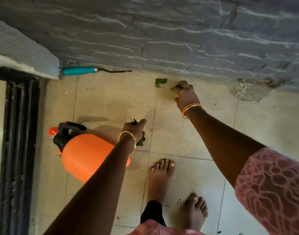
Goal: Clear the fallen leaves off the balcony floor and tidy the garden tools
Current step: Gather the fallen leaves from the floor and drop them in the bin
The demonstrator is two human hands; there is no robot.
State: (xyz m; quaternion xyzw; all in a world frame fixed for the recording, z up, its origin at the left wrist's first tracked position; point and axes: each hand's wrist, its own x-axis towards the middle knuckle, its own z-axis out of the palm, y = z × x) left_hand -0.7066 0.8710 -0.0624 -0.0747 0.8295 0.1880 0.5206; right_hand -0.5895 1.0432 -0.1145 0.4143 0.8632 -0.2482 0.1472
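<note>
Leaves (140, 140) fill the left hand's (134, 128) curled fingers; right hand (184, 94) seemingly pinches another.

I see beige floor tiles (111, 99) meeting a grey rough stone wall (162, 39); dark door frame (18, 133) left; cement patch (248, 90) at wall base

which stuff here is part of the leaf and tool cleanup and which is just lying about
Part of the job:
- loose green leaf on the floor
- leaves held in the left hand
- right hand picking at a leaf by the wall
- teal-handled tool
- orange sprayer

Just there:
- cement patch
- door frame
</note>
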